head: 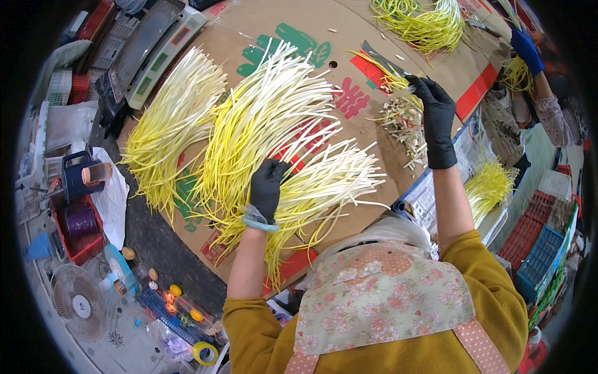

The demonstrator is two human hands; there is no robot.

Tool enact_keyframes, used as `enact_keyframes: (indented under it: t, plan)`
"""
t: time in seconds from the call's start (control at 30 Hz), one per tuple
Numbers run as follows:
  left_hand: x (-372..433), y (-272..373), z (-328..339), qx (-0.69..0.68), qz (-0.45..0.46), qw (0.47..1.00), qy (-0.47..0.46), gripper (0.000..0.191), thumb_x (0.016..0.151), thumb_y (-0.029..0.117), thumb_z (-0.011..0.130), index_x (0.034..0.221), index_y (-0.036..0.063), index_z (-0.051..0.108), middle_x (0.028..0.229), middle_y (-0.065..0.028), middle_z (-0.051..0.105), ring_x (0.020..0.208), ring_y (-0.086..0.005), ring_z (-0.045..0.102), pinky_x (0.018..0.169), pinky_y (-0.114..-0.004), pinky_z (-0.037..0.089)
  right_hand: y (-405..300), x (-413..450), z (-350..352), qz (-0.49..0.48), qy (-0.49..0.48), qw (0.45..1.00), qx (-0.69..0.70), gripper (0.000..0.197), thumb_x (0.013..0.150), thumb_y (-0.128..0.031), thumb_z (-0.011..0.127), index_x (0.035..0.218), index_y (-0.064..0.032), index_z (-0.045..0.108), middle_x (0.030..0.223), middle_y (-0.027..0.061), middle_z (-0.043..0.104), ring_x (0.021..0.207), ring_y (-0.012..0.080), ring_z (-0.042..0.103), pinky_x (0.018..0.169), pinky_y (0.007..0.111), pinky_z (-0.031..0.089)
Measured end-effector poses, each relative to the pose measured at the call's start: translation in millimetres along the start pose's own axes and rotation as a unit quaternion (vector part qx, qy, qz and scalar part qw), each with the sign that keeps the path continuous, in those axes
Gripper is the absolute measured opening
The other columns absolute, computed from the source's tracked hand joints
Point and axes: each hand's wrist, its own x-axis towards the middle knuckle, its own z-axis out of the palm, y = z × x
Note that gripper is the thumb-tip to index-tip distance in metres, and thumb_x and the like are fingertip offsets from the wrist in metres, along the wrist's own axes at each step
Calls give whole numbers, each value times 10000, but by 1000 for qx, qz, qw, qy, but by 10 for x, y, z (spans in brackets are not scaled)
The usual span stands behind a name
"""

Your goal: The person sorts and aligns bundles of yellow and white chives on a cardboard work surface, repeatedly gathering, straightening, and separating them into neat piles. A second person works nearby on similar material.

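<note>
My left hand (pixel 267 189), in a black glove with a pale blue bangle at the wrist, has its fingers closed on stalks at the near edge of the middle pile of yellow chives (pixel 266 112). Beside that hand spreads a nearer chive pile (pixel 327 180), its white ends pointing right. Another pile (pixel 177 117) lies to the left. My right hand (pixel 437 119), also black-gloved, is above a heap of chive trimmings (pixel 404 128). Its bent fingertips are at some yellow strands (pixel 395 80); whether they grip them is unclear. A knife (pixel 380 57) lies just beyond.
Flattened cardboard (pixel 359 135) covers the table. A digital scale (pixel 163 56) stands at the far left. Across the table, another person's blue-gloved hand (pixel 528 51) holds chives, near another bunch (pixel 434 28). A fan (pixel 79 301) is at lower left; plastic crates (pixel 537 243) stand at right.
</note>
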Motion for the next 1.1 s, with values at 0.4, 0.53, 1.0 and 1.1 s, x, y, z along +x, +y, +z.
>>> enact_keyframes:
  t: [0.4, 0.53, 1.0, 1.1]
  plan:
    - [-91, 112, 200, 399, 272, 875, 46, 155, 806, 64, 647, 957, 70, 679, 852, -93, 669, 734, -240, 637, 684, -351, 500, -192, -554, -120, -234, -36, 927, -292, 478, 743, -46, 705, 1202, -96, 581, 1099, 153, 603, 981, 328, 577, 859, 370, 446]
    - [-78, 158, 292, 401, 177, 897, 46, 143, 784, 114, 682, 923, 82, 686, 856, -95, 673, 734, -239, 656, 675, -354, 514, -261, -703, 246, -223, -222, 930, -191, 259, 745, -70, 693, 1001, -96, 664, 958, 84, 645, 919, 265, 595, 816, 362, 445]
    - [66, 139, 411, 538, 160, 827, -19, 93, 763, 206, 665, 800, 120, 669, 781, -100, 660, 661, -322, 634, 611, -430, 503, 86, -994, 1134, -325, -398, 753, -412, 71, 715, -144, 594, 710, -96, 645, 703, 100, 609, 715, 276, 605, 649, 398, 453]
    - [34, 95, 399, 508, 170, 844, -21, 105, 768, 202, 658, 807, 106, 641, 801, -90, 649, 678, -322, 631, 610, -424, 501, 51, -1030, 1087, -328, -401, 757, -398, 75, 705, -103, 579, 730, -73, 642, 737, 123, 622, 723, 281, 620, 669, 385, 475]
